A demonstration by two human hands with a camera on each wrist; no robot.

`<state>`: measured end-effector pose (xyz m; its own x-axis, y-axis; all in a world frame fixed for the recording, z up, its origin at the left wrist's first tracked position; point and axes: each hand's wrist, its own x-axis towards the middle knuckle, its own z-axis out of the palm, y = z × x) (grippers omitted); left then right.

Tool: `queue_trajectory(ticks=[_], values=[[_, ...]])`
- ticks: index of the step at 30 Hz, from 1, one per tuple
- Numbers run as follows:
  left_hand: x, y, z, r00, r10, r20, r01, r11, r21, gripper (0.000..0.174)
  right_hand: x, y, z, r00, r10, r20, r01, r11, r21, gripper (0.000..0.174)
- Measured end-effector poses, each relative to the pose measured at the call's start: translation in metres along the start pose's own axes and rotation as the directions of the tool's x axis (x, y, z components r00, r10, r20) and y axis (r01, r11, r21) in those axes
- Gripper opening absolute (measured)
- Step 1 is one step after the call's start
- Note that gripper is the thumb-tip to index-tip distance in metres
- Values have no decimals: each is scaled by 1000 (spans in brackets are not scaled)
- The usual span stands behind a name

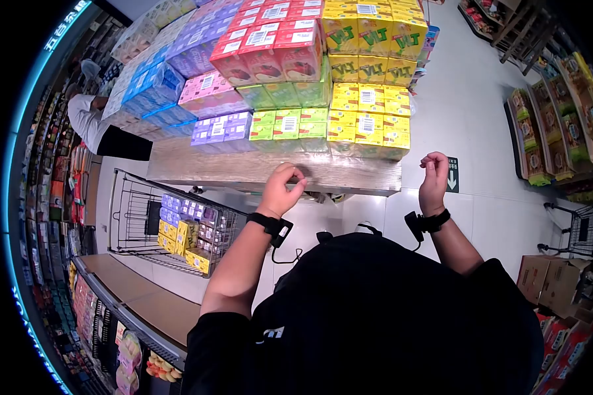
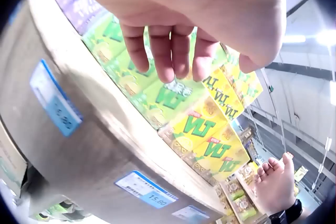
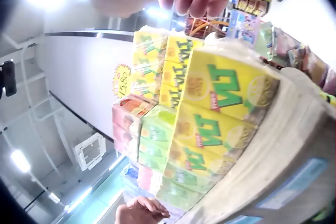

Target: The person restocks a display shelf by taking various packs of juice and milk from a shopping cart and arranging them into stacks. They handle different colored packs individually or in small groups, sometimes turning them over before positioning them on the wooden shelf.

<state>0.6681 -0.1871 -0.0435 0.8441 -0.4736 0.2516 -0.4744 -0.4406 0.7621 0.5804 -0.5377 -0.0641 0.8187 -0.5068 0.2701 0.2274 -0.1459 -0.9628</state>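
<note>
My left hand (image 1: pixel 283 189) hovers by the front edge of a wood-look display table (image 1: pixel 277 164), its fingers loosely curled around nothing. Off the table's right end, my right hand (image 1: pixel 433 185) hangs in the air, also loosely bent and holding nothing. Shrink-wrapped packs of drink cartons are stacked on the table. Yellow cartons (image 1: pixel 369 125) marked VLT stand at the front right, with green cartons (image 1: pixel 288 125) beside them and purple cartons (image 1: pixel 221 130) farther left. Red cartons (image 1: pixel 267 49) rise behind. In the left wrist view, green cartons (image 2: pixel 168 98) appear beyond my fingers.
At the left stands a wire shopping cart (image 1: pixel 128 210) with yellow, purple and dark carton packs inside. A person in a white top (image 1: pixel 85 115) is bent near the far-left shelves. Snack racks (image 1: pixel 560 118) line the right, above cardboard boxes (image 1: pixel 547 283). Price tags (image 2: pixel 147 188) run along the table's edge.
</note>
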Motion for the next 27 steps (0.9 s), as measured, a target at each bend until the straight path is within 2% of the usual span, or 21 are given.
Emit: queue_trajectory(ticks=[1,2,3,4,6,7,8,9,11,13,17,19,21,24,27], values=[[-15,-4,-11,997,-39,-69,35,998,-51,11,-2,-11,13,1000,-5,15,5,1000,3,18],[-34,-13,-20,991,-84,-106,70,990,-125,9,-4,-22,28,996,-70,63,66,996,65,21],[-54,-21,-31,988,-92,-124,77,990,-122,9,-9,-29,42,985,-135,109,121,984,131,25],[-74,-30,-41,967,-164,-197,129,975,-180,10,-14,-31,55,973,-164,161,136,976,170,31],[-119,-46,-65,903,-317,-291,227,925,-306,13,-30,-41,90,955,-196,221,153,968,196,33],[-142,-56,-79,890,-328,-317,233,924,-303,13,-41,-45,110,939,-222,263,167,962,218,35],[-169,-66,-93,867,-365,-339,263,913,-313,16,-55,-45,129,927,-222,303,183,971,152,44],[-195,-73,-108,841,-402,-361,290,900,-325,19,-69,-48,149,916,-226,332,180,970,166,44],[-248,-82,-137,757,-492,-431,296,845,-445,24,-99,-55,191,870,-219,441,148,971,190,44],[-301,-95,-162,652,-535,-537,219,811,-543,20,-133,-62,237,814,-235,531,89,954,287,45],[-396,-109,-212,452,-682,-574,209,707,-676,24,-199,-80,325,689,-215,692,-5,954,301,53],[-436,-115,-229,394,-686,-612,191,712,-675,26,-224,-85,367,625,-204,753,-70,947,314,50],[-465,-119,-243,267,-771,-578,228,634,-739,35,-242,-89,404,539,-119,834,-196,945,261,48],[-491,-128,-253,188,-831,-523,196,554,-809,43,-264,-91,459,449,-76,890,-269,938,216,48],[-502,-144,-253,108,-905,-412,150,424,-893,59,-283,-91,512,285,-38,958,-279,953,121,46]])
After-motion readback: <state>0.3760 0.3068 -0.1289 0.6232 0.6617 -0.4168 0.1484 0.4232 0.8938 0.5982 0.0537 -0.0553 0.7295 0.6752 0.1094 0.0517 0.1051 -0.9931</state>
